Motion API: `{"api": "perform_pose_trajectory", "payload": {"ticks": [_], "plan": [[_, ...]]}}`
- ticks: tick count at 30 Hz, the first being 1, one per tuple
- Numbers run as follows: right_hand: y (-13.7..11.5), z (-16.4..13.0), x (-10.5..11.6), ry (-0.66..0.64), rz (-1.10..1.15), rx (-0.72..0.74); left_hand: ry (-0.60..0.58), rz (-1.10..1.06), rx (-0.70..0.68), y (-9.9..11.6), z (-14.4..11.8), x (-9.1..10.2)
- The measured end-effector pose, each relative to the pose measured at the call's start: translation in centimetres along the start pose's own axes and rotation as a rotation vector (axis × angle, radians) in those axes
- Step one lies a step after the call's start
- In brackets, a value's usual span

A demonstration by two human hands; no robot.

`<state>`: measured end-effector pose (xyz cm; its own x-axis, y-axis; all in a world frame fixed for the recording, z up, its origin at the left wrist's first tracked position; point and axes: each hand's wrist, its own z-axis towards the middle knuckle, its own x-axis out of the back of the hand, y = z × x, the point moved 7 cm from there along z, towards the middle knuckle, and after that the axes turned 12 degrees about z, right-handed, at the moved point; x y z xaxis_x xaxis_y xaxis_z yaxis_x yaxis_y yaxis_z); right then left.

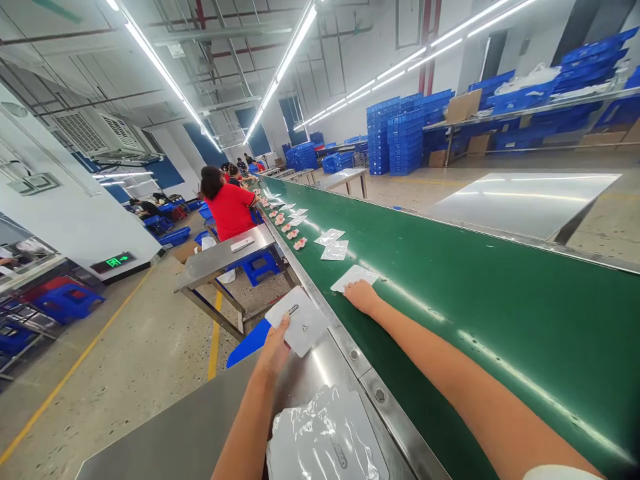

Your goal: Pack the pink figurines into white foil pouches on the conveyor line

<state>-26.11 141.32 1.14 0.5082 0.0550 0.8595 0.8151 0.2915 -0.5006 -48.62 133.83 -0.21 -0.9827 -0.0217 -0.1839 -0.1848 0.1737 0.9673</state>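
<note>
My left hand point(276, 348) grips a few flat white plastic bags point(304, 327) with a dark printed logo and a small recycling-like mark, thumb on top, above the metal table edge. On the green conveyor belt point(450, 267), my right hand point(361, 296) has its fingers curled over the near edge of another flat white bag point(359, 275). A pile of the same shiny bags point(327, 440) lies on the metal table in front of me. Farther along the belt lie two clear-looking flat bags point(335, 250) close together.
Small pink-and-white items point(300, 244) line the belt's left side. A person in a red shirt point(230, 210) sits at a metal side table point(225, 253) ahead. A metal rail point(353, 353) edges the belt. Stacked blue crates point(400, 137) and a steel table point(525, 200) stand beyond it.
</note>
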Motion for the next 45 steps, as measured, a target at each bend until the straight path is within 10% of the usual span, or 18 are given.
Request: {"api": "perform_pose_trajectory", "payload": {"ticks": [7, 13, 21, 33, 38, 45], "plan": [[-5.9, -4.6, 3.7, -0.051, 0.062, 0.216, 0.056, 0.083, -0.105, 2.8, 2.4, 1.1], [-10.0, -5.6, 5.1, -0.045, 0.451, 0.284, -0.180, 0.089, -0.008, 1.8, 2.1, -2.5], [-8.6, -0.8, 1.7, -0.025, 0.374, 0.194, -0.219, 0.113, 0.091, -0.9, 0.9, -3.7], [5.7, 8.0, 2.0, 0.095, 0.023, -0.084, 0.000, 0.063, 0.146, -0.5, 1.9, 0.9], [4.7, 6.0, 2.0, 0.033, -0.034, 0.007, 0.023, 0.075, 0.156, -0.1, 2.4, 0.5], [-3.6, -0.3, 5.9, -0.130, 0.166, 0.272, 0.121, 0.162, 0.040, 2.4, 4.0, -0.2]]}}
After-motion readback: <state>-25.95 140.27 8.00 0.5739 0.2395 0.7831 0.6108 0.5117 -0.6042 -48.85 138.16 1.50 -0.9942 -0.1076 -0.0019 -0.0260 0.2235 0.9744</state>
